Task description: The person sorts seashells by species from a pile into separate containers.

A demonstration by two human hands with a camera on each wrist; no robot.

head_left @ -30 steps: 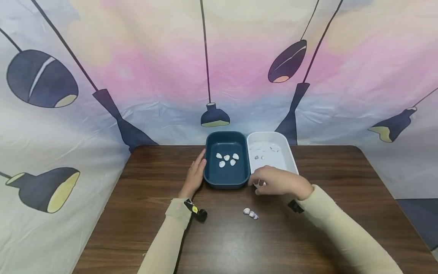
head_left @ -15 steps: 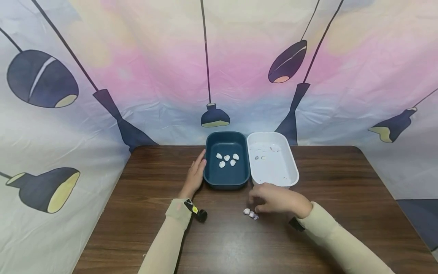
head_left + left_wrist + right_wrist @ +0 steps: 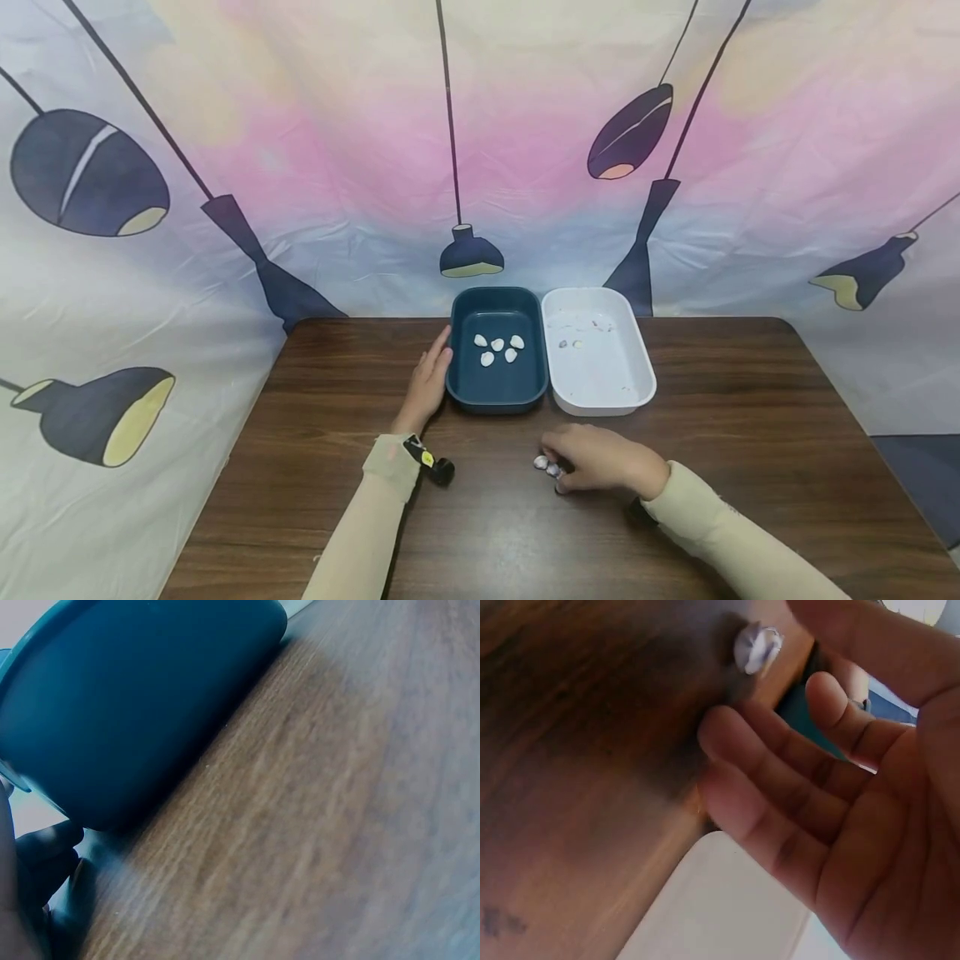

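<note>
My left hand (image 3: 426,383) rests with straight fingers against the left wall of a dark blue tray (image 3: 497,397), which fills the upper left of the left wrist view. Several small white seashells (image 3: 497,345) lie inside that tray. In front of the trays, my right hand (image 3: 603,458) reaches low over a short row of small seashells (image 3: 542,462) on the table and partly covers them. The right wrist view shows a gap between thumb and fingers (image 3: 739,802), with a pale, purplish seashell (image 3: 757,649) on the wood just beyond the fingertips.
A white tray (image 3: 603,375) stands against the right side of the blue one, with two small pieces (image 3: 570,344) and some tiny bits in it. Both trays sit near the back of the brown wooden table (image 3: 300,500). Behind hangs a cloth (image 3: 360,150) printed with lamps.
My right hand has come from over the white tray's front edge toward me, down to the seashells on the table. My left hand and both trays stay put.
</note>
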